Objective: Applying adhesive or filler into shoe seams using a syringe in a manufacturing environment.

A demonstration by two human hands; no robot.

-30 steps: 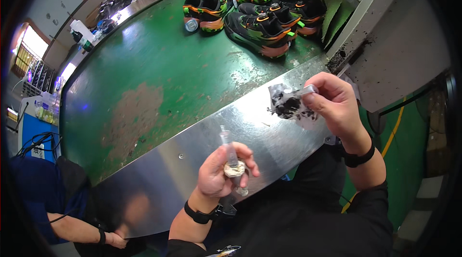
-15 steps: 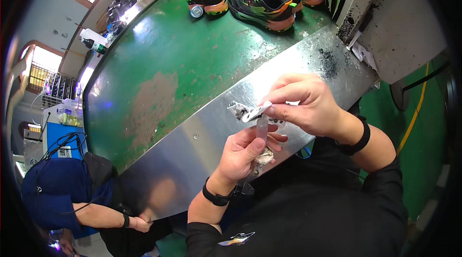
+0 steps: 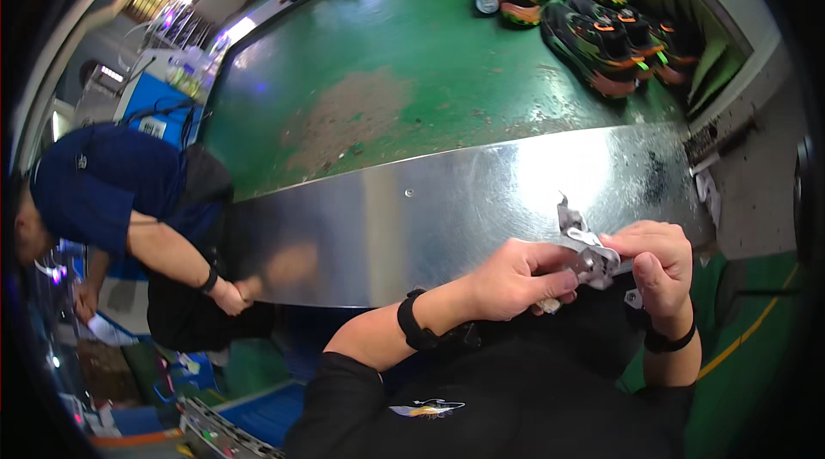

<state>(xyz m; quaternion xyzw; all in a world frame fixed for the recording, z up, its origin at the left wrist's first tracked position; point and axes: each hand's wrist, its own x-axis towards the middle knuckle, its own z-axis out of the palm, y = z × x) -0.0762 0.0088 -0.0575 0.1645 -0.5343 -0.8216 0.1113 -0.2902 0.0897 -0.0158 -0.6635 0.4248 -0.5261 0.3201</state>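
A grey-white cloth with dark stains (image 3: pixel 574 220) is bunched between my hands, just above my lap by the bench's near edge. My left hand (image 3: pixel 526 280) comes in from the left, its thumb and fingers closed on the bunched part. A pale crumpled piece (image 3: pixel 547 307) shows below those fingers. My right hand (image 3: pixel 660 266) curls its fingers against the cloth's right side, its thumb raised a little. The clear tube seen earlier in my left hand is now hidden by cloth and fingers.
A steel strip (image 3: pixel 369 227) edges the green bench top (image 3: pixel 412 55). Several black, green and orange shoes (image 3: pixel 601 46) stand at the back right. A person in dark blue (image 3: pixel 112 180) sits at the left, hands together near the bench edge. Dark residue (image 3: pixel 657 180) marks the steel's right end.
The view has turned, and both hands appear lower and further right. The cloth was held above the clear tube; now it is bunched between both hands and the tube is out of sight.
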